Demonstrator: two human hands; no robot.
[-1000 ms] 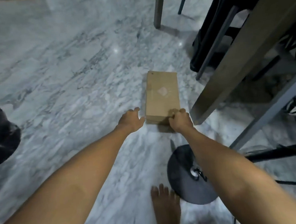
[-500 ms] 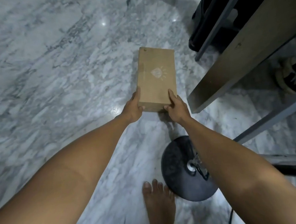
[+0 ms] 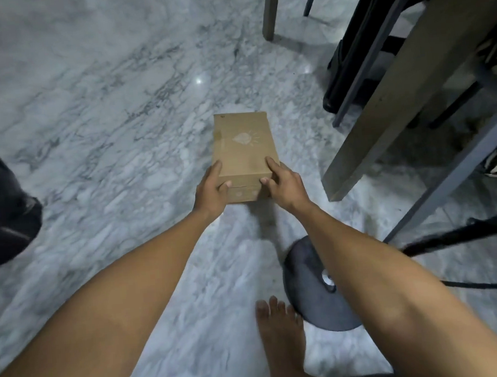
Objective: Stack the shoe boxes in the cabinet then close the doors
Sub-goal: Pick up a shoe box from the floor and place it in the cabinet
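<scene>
A brown cardboard shoe box (image 3: 242, 143) with a pale printed mark on its lid is held lengthwise above the marble floor, in the middle of the head view. My left hand (image 3: 212, 189) grips its near left corner, fingers along the side and thumb on the near end. My right hand (image 3: 283, 183) grips the near right corner the same way. No cabinet interior shows plainly in this view.
A tall beige panel (image 3: 388, 96) slants across the right, with grey frame bars and dark items behind it. A round black stand base (image 3: 313, 289) and my bare foot (image 3: 281, 333) lie below the box. A black bag (image 3: 1, 205) sits at left. Furniture legs (image 3: 270, 10) stand at the top.
Both hands took hold of the box's near end and raised it off the floor, bringing it closer to me. The camera view shifted as well.
</scene>
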